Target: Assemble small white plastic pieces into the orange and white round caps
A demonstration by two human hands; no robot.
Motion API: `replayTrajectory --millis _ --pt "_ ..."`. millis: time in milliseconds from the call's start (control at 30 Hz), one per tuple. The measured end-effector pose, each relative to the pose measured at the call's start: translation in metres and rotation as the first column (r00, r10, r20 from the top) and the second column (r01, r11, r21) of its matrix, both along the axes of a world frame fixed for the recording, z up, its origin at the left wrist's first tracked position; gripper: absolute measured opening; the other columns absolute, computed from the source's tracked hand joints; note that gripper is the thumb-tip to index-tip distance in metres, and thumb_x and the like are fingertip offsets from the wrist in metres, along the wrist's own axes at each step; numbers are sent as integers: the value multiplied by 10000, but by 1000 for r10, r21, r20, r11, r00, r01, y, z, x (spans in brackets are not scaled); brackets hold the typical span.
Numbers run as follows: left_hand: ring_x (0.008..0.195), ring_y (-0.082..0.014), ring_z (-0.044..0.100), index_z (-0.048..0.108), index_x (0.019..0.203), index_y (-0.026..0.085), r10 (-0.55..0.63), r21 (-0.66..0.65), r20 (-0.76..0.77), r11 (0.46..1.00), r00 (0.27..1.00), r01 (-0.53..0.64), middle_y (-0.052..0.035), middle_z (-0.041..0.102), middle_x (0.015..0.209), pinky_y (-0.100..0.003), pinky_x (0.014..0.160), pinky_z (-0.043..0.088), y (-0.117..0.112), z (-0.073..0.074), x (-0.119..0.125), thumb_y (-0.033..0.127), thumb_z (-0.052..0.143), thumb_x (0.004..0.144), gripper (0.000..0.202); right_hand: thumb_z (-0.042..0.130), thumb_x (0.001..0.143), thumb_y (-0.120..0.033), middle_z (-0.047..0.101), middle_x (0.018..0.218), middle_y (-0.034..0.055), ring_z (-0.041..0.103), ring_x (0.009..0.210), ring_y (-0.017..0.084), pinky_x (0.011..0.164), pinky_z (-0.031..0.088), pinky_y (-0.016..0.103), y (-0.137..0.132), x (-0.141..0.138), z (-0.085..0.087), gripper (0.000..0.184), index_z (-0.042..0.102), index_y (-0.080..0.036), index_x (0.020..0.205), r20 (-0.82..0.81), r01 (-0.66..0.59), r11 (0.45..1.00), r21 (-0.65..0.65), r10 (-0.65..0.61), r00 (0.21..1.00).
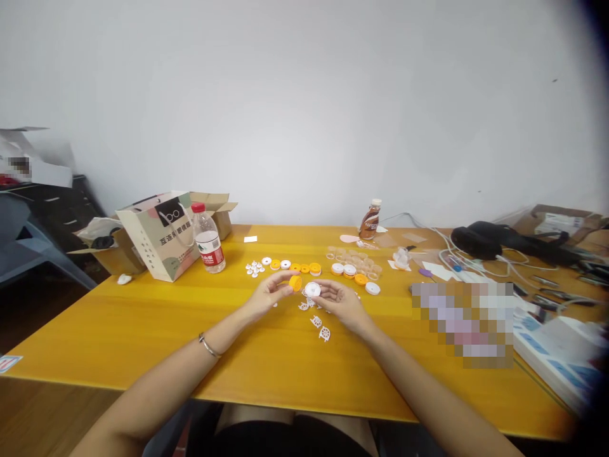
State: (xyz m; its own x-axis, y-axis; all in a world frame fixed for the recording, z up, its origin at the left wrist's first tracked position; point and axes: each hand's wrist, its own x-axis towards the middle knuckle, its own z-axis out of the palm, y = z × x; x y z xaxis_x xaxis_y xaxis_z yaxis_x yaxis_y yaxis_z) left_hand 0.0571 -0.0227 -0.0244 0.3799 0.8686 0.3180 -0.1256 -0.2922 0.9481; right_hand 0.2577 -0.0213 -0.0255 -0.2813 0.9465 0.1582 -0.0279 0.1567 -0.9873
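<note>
Between the thumb and fingers of my left hand (pixel 270 296) is a yellow round plastic piece (pixel 295 283). My right hand (pixel 346 306) pinches a white round disc (pixel 313 290), held close beside the yellow piece but apart from it. Under and in front of the hands lie several small white spoked parts (pixel 324 334). Behind the hands runs a row of yellow and white round pieces (pixel 295 268). Small white pegged pieces (pixel 255 269) cluster to the left of that row. To the right are more white and yellow discs (pixel 360 279) and pale translucent rings (pixel 364 261).
A red-capped water bottle (pixel 209 244), a paper bag (pixel 159 241) and a cardboard box (pixel 221 212) stand at the left. Toward the back is a brown drink bottle (pixel 370 220). Cables (pixel 450 247), a black cloth-like item (pixel 499 240) and a white-and-blue power strip (pixel 547 349) crowd the right.
</note>
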Motion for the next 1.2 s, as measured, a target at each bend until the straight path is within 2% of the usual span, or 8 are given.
replayTrajectory --millis 67,167,267,367,567,767,1000,1200 --pt "921 -171 541 519 1104 190 76 132 -107 989 991 -62 -80 532 1113 -318 858 405 -1 0 6 284 581 756 366 714 569 -280 665 878 51 622 789 166 812 466 349 -1 -1 -1 394 594 -185 931 1 -7 1000 2 7 1000" --pt "919 -163 531 493 1137 196 199 339 -231 934 952 -113 -85 529 1102 -332 867 411 -6 -1 13 264 540 784 362 709 574 -287 663 861 50 625 764 164 809 468 352 -3 -2 1 379 594 -181 920 20 -15 1000 8 15 1000" --pt "964 -168 510 487 1144 207 283 502 -320 860 904 -92 -77 529 1096 -336 883 406 -12 1 16 246 503 808 338 703 579 -299 657 812 38 626 737 160 786 479 345 -7 -3 3 378 595 -178 920 39 -43 999 19 42 998" --pt "1019 -176 488 471 1156 208 308 580 -380 814 872 -35 -79 526 1112 -347 904 395 -15 4 15 218 477 823 332 705 573 -302 652 790 29 627 726 159 778 484 341 -8 -2 5 396 594 -179 933 44 -75 997 23 74 996" --pt "1095 -176 456 436 1182 208 322 646 -415 763 851 26 -86 502 1156 -363 943 378 -16 5 10 172 437 837 347 703 574 -290 650 806 26 626 731 160 793 477 349 -7 0 5 381 594 -185 924 46 -97 995 14 96 994" --pt "1113 -166 448 410 1200 216 292 659 -480 743 827 120 -78 495 1180 -362 949 379 -18 7 12 144 418 839 368 699 586 -276 647 804 25 620 744 157 787 471 339 -5 2 1 362 596 -180 919 59 -167 986 8 166 984" --pt "1072 -161 472 376 1236 225 259 625 -568 754 781 204 -75 507 1168 -340 908 402 -20 12 7 117 407 835 416 706 570 -242 634 741 6 595 683 131 752 460 314 -4 4 -1 344 620 -166 893 43 -187 981 -50 189 981" --pt "970 -157 503 374 1249 259 273 644 -622 711 733 282 -48 568 1069 -333 863 382 -17 16 3 133 430 830 440 677 606 -242 666 807 17 602 761 148 796 435 317 -6 3 -2 266 644 -177 862 4 -250 965 -84 251 968"
